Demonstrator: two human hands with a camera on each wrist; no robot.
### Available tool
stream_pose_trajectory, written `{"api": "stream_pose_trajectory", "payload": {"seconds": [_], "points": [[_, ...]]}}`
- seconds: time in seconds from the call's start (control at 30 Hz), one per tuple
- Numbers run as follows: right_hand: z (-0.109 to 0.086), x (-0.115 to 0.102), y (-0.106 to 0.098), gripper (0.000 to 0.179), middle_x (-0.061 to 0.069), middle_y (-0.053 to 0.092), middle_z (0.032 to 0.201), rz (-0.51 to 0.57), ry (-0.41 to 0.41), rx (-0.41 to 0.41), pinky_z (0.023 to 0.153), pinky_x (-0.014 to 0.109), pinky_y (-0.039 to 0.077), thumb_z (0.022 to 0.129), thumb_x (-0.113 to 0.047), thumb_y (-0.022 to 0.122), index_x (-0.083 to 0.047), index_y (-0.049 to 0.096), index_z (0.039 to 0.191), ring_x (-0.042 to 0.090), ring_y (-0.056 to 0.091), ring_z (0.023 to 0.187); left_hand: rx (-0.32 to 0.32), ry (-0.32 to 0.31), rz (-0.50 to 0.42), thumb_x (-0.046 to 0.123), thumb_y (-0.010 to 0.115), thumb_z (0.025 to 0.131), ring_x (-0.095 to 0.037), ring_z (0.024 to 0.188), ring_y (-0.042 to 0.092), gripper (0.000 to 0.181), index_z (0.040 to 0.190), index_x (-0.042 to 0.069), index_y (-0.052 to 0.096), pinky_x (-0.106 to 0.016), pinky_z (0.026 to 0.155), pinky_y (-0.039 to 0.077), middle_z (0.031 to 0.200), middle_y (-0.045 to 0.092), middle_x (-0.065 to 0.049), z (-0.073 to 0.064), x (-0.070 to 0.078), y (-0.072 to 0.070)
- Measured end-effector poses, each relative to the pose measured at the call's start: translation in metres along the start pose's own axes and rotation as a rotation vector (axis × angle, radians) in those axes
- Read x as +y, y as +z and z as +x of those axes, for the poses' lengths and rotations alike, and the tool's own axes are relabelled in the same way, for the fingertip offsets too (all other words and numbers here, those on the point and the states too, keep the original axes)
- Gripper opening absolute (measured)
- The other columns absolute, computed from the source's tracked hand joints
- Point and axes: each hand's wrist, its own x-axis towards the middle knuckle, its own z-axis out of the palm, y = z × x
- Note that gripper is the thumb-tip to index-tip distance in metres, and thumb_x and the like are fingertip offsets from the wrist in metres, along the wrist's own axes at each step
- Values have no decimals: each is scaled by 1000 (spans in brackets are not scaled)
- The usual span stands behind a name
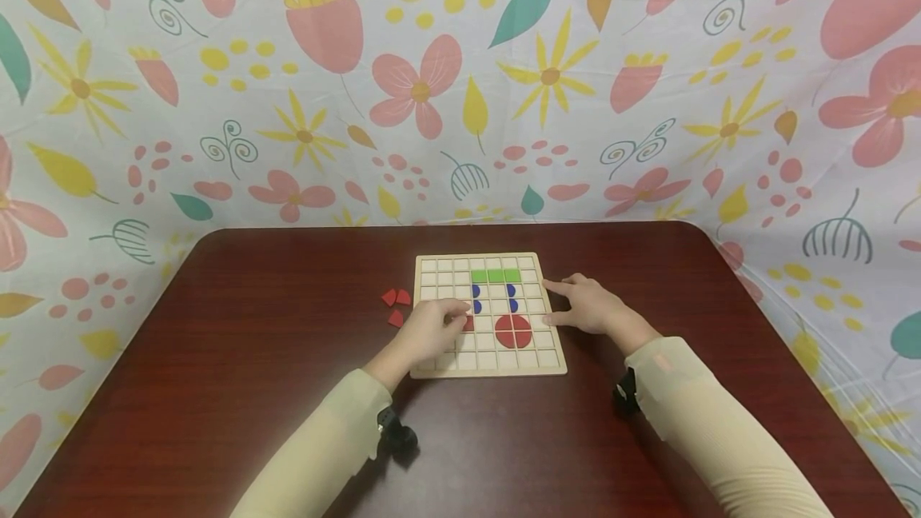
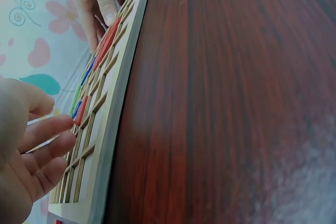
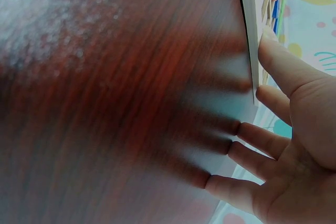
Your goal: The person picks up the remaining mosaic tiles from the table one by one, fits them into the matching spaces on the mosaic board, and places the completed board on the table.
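A square wooden grid board (image 1: 489, 371) lies on the table. Over its left part is my left hand (image 1: 433, 331), fingers loosely bent, with no piece visible between thumb and fingertips in the left wrist view. Close to those fingertips a red piece (image 2: 82, 110) sits in a cell, partly hidden by the hand in the head view. My right hand (image 1: 586, 304) touches the board's right edge with thumb and forefinger; its other fingers (image 3: 247, 191) spread over the tabletop. Four-part red circle (image 1: 513, 332), blue half-rounds (image 1: 512, 291) and green squares (image 1: 495, 276) fill other cells.
Several loose red quarter-round pieces (image 1: 396, 318) lie on the dark brown table (image 1: 252, 326), left of the board. Behind the table hangs a flower-patterned cloth (image 1: 446, 166). A black wrist device (image 1: 397, 436) sits below the left sleeve.
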Motion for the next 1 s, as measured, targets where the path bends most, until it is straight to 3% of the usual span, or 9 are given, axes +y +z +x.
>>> {"api": "stream_pose_trajectory", "payload": {"seconds": [0.47, 0.8, 1.0], "points": [[0, -1, 0, 79, 30, 34, 142, 3, -1, 1, 92, 58, 42, 83, -48, 67, -16, 34, 147, 48, 35, 129, 21, 8, 0, 18, 61, 91, -23, 107, 63, 25, 110, 6, 70, -39, 94, 49, 111, 70, -9, -4, -6, -7], [0, 0, 0, 78, 30, 34, 143, 5, -3, 1, 92, 58, 42, 83, -48, 67, -17, 35, 147, 49, 35, 129, 44, 17, 12, 18, 60, 90, -20, 99, 65, 24, 107, 6, 72, -37, 87, 51, 109, 71, -9, -6, -13, -9], [1, 2, 1, 78, 29, 34, 143, -2, 2, 4, 89, 58, 44, 82, -50, 66, -19, 35, 147, 48, 36, 129, 31, 3, -8, 18, 58, 91, -11, 77, 65, 25, 109, 7, 70, -27, 72, 53, 106, 71, -8, -8, -14, -12]]}}
